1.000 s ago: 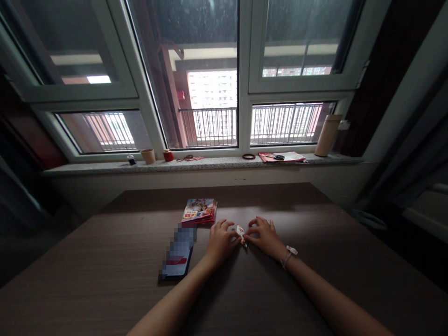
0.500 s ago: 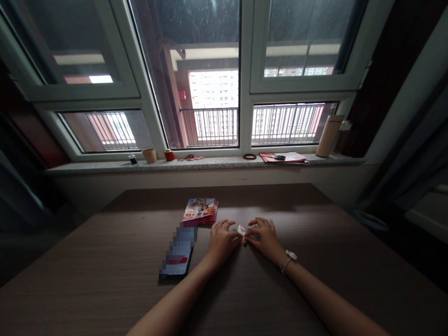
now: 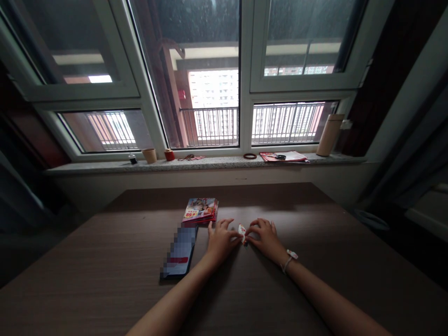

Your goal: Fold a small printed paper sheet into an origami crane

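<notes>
Between my two hands is a small folded piece of printed paper (image 3: 242, 229), white with red and dark marks. My left hand (image 3: 223, 240) pinches its left side between thumb and forefinger, the other fingers raised and curved. From the other side my right hand (image 3: 263, 235) grips it with thumb and fingertips; a bracelet (image 3: 290, 259) circles that wrist. The fingertips hide part of the paper. Left of my left hand lies a phone (image 3: 180, 252), partly pixelated. A stack of colourful printed leaflets (image 3: 200, 210) sits just beyond the phone.
The brown table (image 3: 105, 261) reaches to the wall under the window. Along the sill (image 3: 217, 162) stand a paper cup (image 3: 150, 156), a red spool-like item (image 3: 169, 155), a beaded bracelet (image 3: 249, 156), papers with scissors (image 3: 280, 157) on top, and a tall beige bottle (image 3: 330, 135).
Both hands stay in nearly the same place, still pinching the paper. The paper's tilt and the left fingers' pose have shifted slightly.
</notes>
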Tool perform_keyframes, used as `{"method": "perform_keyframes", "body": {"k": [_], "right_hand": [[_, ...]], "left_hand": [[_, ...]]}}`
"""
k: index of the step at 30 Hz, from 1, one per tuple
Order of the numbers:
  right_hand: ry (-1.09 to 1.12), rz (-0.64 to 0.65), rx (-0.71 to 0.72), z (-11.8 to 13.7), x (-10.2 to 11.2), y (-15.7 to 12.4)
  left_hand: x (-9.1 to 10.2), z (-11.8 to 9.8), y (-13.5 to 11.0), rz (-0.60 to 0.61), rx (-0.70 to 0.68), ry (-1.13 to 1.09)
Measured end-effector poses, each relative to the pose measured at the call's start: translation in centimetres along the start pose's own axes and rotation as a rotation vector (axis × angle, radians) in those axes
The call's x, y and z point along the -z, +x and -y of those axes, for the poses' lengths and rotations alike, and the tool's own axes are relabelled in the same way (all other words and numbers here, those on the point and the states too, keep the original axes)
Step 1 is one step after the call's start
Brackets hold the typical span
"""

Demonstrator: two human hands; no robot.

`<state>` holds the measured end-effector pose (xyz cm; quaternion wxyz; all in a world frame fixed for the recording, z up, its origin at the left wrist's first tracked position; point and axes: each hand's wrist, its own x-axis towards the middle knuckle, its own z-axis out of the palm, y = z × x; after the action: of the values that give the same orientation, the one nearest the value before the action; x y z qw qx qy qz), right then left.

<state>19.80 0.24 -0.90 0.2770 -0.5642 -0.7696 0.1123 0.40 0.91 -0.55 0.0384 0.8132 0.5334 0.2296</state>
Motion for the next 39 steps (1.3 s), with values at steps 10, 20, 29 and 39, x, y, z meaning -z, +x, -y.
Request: {"method": "perform_keyframes", "body": {"k": [10, 20, 29, 39], "right_hand": [[-0.024, 0.008, 0.031, -0.5, -0.5, 0.1], [0.035, 0.014, -0.024, -0.7, -0.7, 0.2], [0.055, 0.005, -0.015, -0.6, -0.4, -0.1], [-0.023, 0.009, 0.033, -0.2, -0.2, -0.3]], "left_hand": [[0.7, -0.9, -0.5, -0.028, 0.021, 0.029], [0.6, -0.3, -0.3, 0.043, 0.054, 0.024], [0.4, -0.3, -0.4, -0.010, -0.065, 0.005], [0.1, 0.1, -0.3, -0.031, -0.035, -0.045]]}}
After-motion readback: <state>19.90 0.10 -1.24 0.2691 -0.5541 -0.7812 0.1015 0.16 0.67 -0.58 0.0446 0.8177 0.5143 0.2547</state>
